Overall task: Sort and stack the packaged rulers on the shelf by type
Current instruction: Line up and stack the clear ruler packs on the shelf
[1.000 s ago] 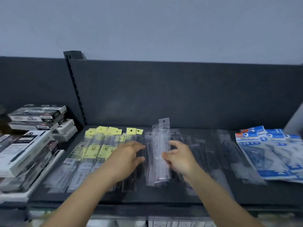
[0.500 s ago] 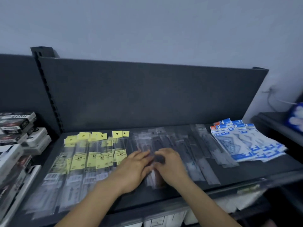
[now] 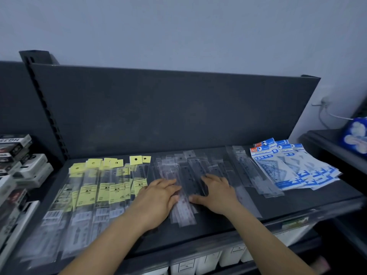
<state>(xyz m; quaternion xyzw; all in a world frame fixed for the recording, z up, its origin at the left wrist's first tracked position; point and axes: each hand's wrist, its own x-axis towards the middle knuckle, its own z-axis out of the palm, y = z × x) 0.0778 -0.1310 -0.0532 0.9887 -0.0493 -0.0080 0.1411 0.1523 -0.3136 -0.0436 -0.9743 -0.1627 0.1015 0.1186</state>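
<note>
A plain grey wall (image 3: 178, 26) stands behind a long dark shelf (image 3: 297, 203) with a tall dark back panel (image 3: 168, 110). Ruler packs lie all along the shelf. On the left is a big row of yellow-tag packs (image 3: 89, 193). In the middle is a messy spread of clear packs (image 3: 190, 169). On the right is a fan of blue packs (image 3: 288, 165). Past the shelf's left end sit some boxes (image 3: 25, 167), cut off by the edge. A second ago one clear pack stood up on its end between the hands. Now it is down with the other clear packs, so I think one more ruler has joined its own kind and the pile is being patted straight. The left hand (image 3: 156, 197) lies flat on the clear packs with its fingers straight and close together. The right hand (image 3: 216, 193) lies flat just beside it, fingers spread wide. Neither hand holds anything. A few clear packs stick out toward me from under the hands (image 3: 183, 213). I cannot count how many packs are under the palms. The clear wrap shines, so I cannot read any words on those packs. A blue and white thing (image 3: 355, 135) at the far right is cut off, and I cannot tell what it is.
</note>
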